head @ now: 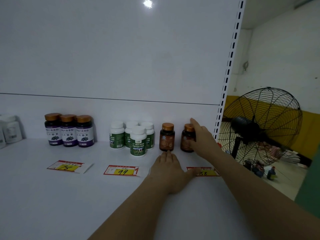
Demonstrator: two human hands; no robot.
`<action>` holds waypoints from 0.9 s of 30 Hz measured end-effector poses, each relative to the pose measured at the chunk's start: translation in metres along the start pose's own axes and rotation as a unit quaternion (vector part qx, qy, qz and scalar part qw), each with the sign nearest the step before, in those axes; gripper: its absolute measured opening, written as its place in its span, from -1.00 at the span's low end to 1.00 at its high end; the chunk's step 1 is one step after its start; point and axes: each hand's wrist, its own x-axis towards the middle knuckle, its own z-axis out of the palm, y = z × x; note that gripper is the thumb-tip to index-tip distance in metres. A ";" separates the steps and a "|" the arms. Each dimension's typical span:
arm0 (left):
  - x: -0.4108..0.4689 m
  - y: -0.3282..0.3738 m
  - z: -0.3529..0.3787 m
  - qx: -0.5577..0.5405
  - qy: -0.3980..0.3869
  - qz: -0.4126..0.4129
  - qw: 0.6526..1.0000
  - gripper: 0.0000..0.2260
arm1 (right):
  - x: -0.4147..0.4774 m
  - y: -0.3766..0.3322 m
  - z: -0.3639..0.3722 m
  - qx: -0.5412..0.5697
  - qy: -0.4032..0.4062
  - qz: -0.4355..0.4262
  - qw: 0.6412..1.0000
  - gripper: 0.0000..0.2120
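At the far left edge of the frame I make out pale white bottles, too blurred to count with confidence. Next along the shelf, in the left middle of the frame, stand three purple-labelled bottles shoulder to shoulder with labels facing out, and a price tag lies flat in front of them. That looks to me like a display laid out by product.

Toward the centre are four green-labelled bottles – three in a back row and one stepped forward – with the 99 tag below them.

Right of centre are two brown bottles, a small gap between them. My left hand lies flat on the shelf, fingers straight and together, their tips at the foot of the left brown bottle; I judge it is nudging or steadying that bottle into line. My right hand wraps the right brown bottle from its right side, forefinger lifted above the cap, probably to square it beside its twin. The bottle stands upright on the shelf, near the slotted post. The 158 tag lies partly under my left thumb – three tags in all.

At the right edge of the frame stands one black fan.
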 end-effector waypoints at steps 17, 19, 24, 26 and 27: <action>0.010 -0.007 0.010 0.010 0.017 0.035 0.999 0.09 | 0.032 -0.078 0.035 -0.177 0.014 -0.074 0.981 -0.71; 0.010 -0.008 0.011 0.015 0.027 0.036 0.999 -0.20 | 0.033 -0.077 0.039 -0.161 0.021 -0.062 0.985 -0.73; 0.004 -0.003 0.006 -0.004 0.017 0.025 1.000 -0.02 | 0.032 -0.080 0.029 -0.130 0.018 -0.061 0.989 -0.76; 0.002 -0.002 0.003 -0.029 0.017 0.030 0.999 0.37 | 0.029 -0.083 0.022 -0.111 0.029 -0.068 0.991 -0.77; 0.003 -0.003 0.002 -0.038 0.016 0.026 0.999 0.46 | 0.026 -0.085 0.016 -0.095 0.038 -0.072 0.992 -0.77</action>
